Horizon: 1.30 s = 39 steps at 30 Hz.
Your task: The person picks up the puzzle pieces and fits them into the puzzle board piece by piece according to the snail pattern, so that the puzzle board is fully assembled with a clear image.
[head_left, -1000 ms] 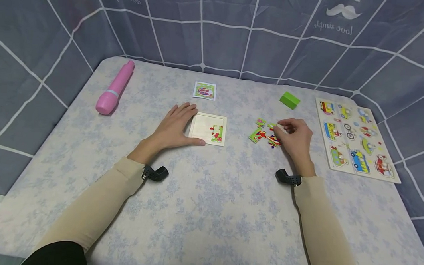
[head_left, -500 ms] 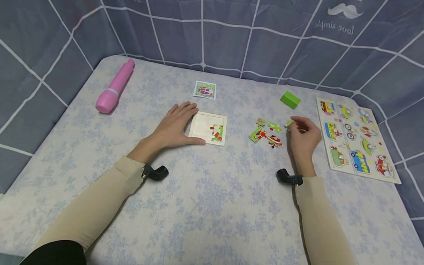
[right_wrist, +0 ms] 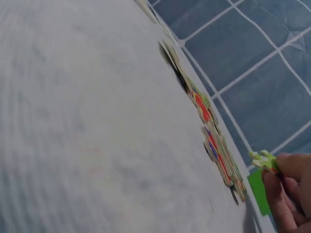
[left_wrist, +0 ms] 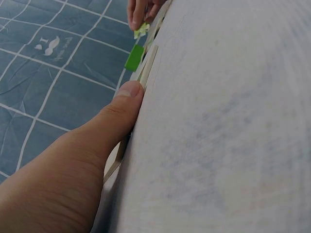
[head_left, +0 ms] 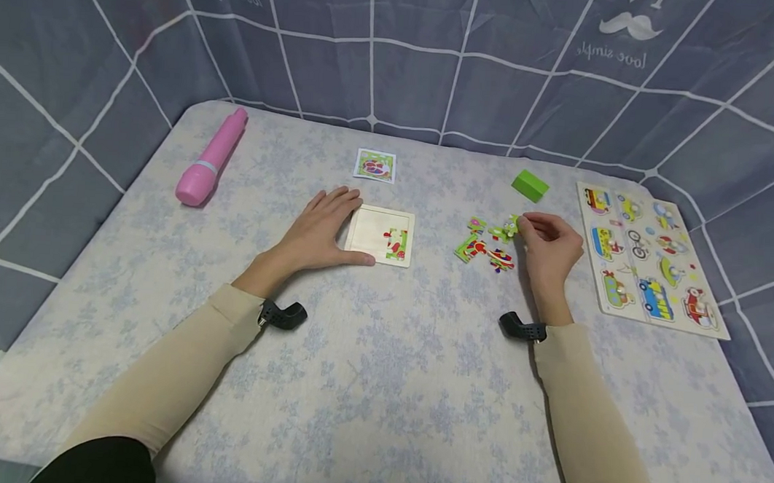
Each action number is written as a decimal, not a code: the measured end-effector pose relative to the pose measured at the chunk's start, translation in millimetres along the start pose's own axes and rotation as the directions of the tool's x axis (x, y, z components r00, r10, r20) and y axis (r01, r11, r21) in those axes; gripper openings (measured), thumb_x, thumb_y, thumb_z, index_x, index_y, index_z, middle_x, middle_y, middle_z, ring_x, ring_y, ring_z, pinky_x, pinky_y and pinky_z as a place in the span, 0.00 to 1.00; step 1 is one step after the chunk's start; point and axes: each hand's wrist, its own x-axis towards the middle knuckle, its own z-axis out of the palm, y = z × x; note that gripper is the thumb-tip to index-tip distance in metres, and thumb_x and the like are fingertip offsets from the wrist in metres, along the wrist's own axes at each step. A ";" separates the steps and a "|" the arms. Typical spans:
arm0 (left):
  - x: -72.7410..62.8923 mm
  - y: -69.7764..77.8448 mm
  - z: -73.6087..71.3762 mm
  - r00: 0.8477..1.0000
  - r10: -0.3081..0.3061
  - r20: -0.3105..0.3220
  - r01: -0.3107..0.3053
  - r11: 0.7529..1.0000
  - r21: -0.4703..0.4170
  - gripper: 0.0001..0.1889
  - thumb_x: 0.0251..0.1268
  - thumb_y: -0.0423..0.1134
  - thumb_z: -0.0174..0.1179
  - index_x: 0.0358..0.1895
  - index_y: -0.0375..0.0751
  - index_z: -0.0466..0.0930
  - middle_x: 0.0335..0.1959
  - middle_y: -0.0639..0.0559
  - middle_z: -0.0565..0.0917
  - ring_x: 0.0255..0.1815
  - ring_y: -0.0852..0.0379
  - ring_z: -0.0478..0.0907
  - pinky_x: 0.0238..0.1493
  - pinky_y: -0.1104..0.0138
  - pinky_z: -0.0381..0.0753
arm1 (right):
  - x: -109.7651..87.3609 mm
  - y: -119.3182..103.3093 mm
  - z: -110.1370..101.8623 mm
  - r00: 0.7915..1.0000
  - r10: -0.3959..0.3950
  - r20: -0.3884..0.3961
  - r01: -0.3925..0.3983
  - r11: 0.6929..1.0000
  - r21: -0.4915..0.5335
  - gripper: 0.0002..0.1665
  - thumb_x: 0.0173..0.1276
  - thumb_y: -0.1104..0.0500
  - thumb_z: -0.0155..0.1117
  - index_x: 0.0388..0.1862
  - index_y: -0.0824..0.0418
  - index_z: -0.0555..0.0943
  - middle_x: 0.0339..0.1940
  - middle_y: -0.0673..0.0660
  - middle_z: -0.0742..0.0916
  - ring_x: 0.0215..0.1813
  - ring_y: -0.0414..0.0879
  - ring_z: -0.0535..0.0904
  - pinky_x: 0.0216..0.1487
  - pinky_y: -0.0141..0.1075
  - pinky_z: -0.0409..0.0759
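Observation:
In the head view my left hand (head_left: 318, 230) rests at the left side of a small square wooden puzzle tray (head_left: 368, 233). Its fingers lie straight by the top left corner, and the thumb touches the lower edge. Joined puzzle pieces (head_left: 396, 243) sit in the tray's lower right. My right hand (head_left: 551, 250) pinches a small green puzzle piece (right_wrist: 263, 159) between thumb and fingertips, above the table in the right wrist view. Loose puzzle pieces (head_left: 470, 247), green and red, lie to the left of this hand.
A picture card (head_left: 374, 166) lies behind the tray. A green block (head_left: 530, 185) stands beyond my right hand, and a vehicle puzzle board (head_left: 652, 259) lies at the right. The pink bottle-shaped object (head_left: 212, 158) is at the back left. A grid-patterned curtain (head_left: 415, 82) borders the table.
My right hand drew a green piece rightward out of the loose group, then came slightly back left with it, over another green piece. The left hand and tray stayed put.

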 end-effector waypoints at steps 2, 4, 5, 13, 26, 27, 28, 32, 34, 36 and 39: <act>-0.8 -0.1 -1.2 1.000 -0.004 0.000 0.004 1.000 0.001 0.62 0.51 0.72 0.74 0.83 0.37 0.59 0.86 0.44 0.57 0.89 0.46 0.45 0.90 0.50 0.37 | -0.6 -4.2 4.7 1.000 0.002 0.028 -0.002 1.000 0.016 0.11 0.71 0.56 0.75 0.47 0.60 0.92 0.36 0.49 0.92 0.33 0.31 0.85 0.35 0.21 0.83; -1.2 -0.3 -1.3 1.000 -0.006 0.001 0.006 1.000 0.004 0.62 0.51 0.72 0.73 0.83 0.38 0.59 0.86 0.44 0.57 0.89 0.47 0.46 0.90 0.51 0.37 | -2.9 -10.7 9.2 0.998 -0.005 0.059 0.005 1.000 0.007 0.11 0.71 0.57 0.74 0.48 0.60 0.93 0.37 0.51 0.92 0.33 0.29 0.85 0.35 0.21 0.82; -1.1 -0.3 -1.1 1.000 -0.004 0.001 0.004 1.000 0.004 0.62 0.51 0.72 0.73 0.83 0.38 0.59 0.86 0.44 0.57 0.89 0.47 0.46 0.90 0.51 0.37 | -4.7 -14.8 11.8 0.997 -0.011 0.079 0.010 1.000 0.005 0.10 0.72 0.57 0.74 0.48 0.59 0.93 0.38 0.53 0.93 0.33 0.29 0.85 0.34 0.21 0.82; -0.7 -0.8 0.3 1.000 0.003 -0.002 -0.003 1.000 0.006 0.62 0.51 0.72 0.73 0.83 0.38 0.59 0.86 0.44 0.58 0.89 0.47 0.46 0.90 0.51 0.38 | -25.1 -59.3 50.5 0.955 -0.052 0.291 0.051 0.999 0.014 0.09 0.72 0.58 0.74 0.46 0.61 0.93 0.39 0.59 0.93 0.33 0.37 0.87 0.35 0.26 0.85; 0.7 -1.3 -0.4 1.000 0.010 -0.009 -0.010 1.000 0.002 0.62 0.51 0.73 0.73 0.83 0.39 0.60 0.86 0.45 0.57 0.89 0.47 0.46 0.90 0.51 0.38 | -54.4 -66.8 116.5 0.884 -0.137 0.447 0.155 0.988 -0.004 0.08 0.73 0.57 0.73 0.44 0.59 0.92 0.38 0.57 0.93 0.38 0.44 0.87 0.38 0.27 0.81; 0.9 -1.1 -0.5 1.000 0.010 -0.010 -0.010 1.000 0.002 0.62 0.51 0.73 0.73 0.83 0.39 0.60 0.86 0.45 0.57 0.89 0.47 0.46 0.90 0.51 0.38 | -55.3 -65.5 117.5 0.882 -0.163 0.442 0.188 0.982 -0.014 0.07 0.73 0.56 0.73 0.44 0.59 0.92 0.37 0.56 0.92 0.38 0.45 0.86 0.38 0.27 0.80; 0.9 -1.0 -0.8 1.000 0.008 -0.013 -0.008 1.000 0.002 0.62 0.51 0.73 0.73 0.83 0.39 0.60 0.86 0.45 0.57 0.89 0.47 0.46 0.90 0.51 0.38 | -55.9 -64.6 118.3 0.879 -0.189 0.438 0.221 0.975 -0.022 0.07 0.73 0.56 0.73 0.44 0.59 0.92 0.37 0.56 0.92 0.38 0.46 0.86 0.38 0.28 0.79; 0.9 -1.3 -1.3 1.000 0.004 -0.016 -0.004 1.000 0.003 0.62 0.52 0.72 0.74 0.83 0.38 0.59 0.86 0.45 0.57 0.89 0.47 0.46 0.90 0.51 0.37 | -56.7 -63.2 119.0 0.856 -0.263 0.445 0.301 0.953 -0.015 0.08 0.72 0.58 0.74 0.45 0.61 0.91 0.37 0.58 0.90 0.37 0.49 0.86 0.37 0.30 0.79; 0.8 -1.2 -1.0 1.000 0.004 -0.017 -0.004 1.000 0.001 0.62 0.52 0.71 0.74 0.83 0.38 0.59 0.86 0.45 0.57 0.89 0.47 0.46 0.90 0.50 0.37 | -56.9 -62.8 118.9 0.842 -0.285 0.458 0.329 0.944 -0.016 0.09 0.72 0.59 0.75 0.46 0.62 0.91 0.37 0.59 0.89 0.36 0.49 0.85 0.36 0.30 0.79; 1.2 -1.3 -0.2 1.000 0.005 -0.015 -0.005 1.000 -0.001 0.62 0.52 0.72 0.74 0.83 0.38 0.60 0.86 0.44 0.58 0.89 0.47 0.46 0.90 0.50 0.37 | -57.2 -62.0 118.8 0.830 -0.297 0.472 0.351 0.936 -0.028 0.10 0.71 0.60 0.75 0.46 0.63 0.91 0.38 0.60 0.88 0.35 0.49 0.85 0.36 0.31 0.79; 1.6 -1.4 1.4 1.000 0.008 -0.012 -0.008 1.000 0.002 0.62 0.52 0.72 0.74 0.83 0.38 0.60 0.86 0.44 0.58 0.89 0.46 0.46 0.90 0.50 0.38 | -58.7 -60.5 117.9 0.818 -0.290 0.496 0.362 0.931 -0.052 0.11 0.70 0.59 0.76 0.47 0.65 0.91 0.39 0.60 0.86 0.35 0.49 0.84 0.36 0.32 0.80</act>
